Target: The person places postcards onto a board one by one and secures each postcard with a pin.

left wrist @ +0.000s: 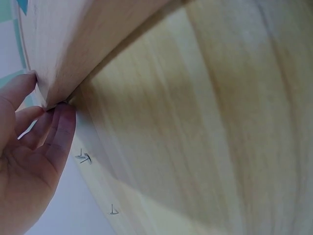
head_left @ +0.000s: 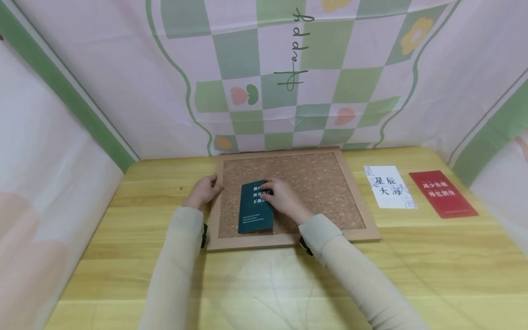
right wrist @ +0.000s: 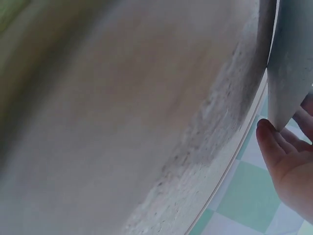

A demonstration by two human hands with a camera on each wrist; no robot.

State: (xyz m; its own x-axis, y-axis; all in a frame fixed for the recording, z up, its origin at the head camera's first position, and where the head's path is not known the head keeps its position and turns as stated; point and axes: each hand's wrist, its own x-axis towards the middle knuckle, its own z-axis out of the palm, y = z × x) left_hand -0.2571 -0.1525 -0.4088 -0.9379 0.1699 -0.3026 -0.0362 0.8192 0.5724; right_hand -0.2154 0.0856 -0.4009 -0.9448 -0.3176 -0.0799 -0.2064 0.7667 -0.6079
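Observation:
A cork board in a light wooden frame lies flat on the table. At its left edge my left hand holds the frame; in the left wrist view, that hand has its thumb against the frame's side and its fingers at the lower corner. Over the left half of the cork is a dark green card with white lettering. My right hand pinches its upper right part. In the right wrist view, thumb and fingers of the right hand nip a corner of the card, partly raised off the board.
Right of the board, a white card and a red card, both with printed characters, lie on the wooden table. Several thumbtacks lie on the table to the left. A checked curtain hangs behind.

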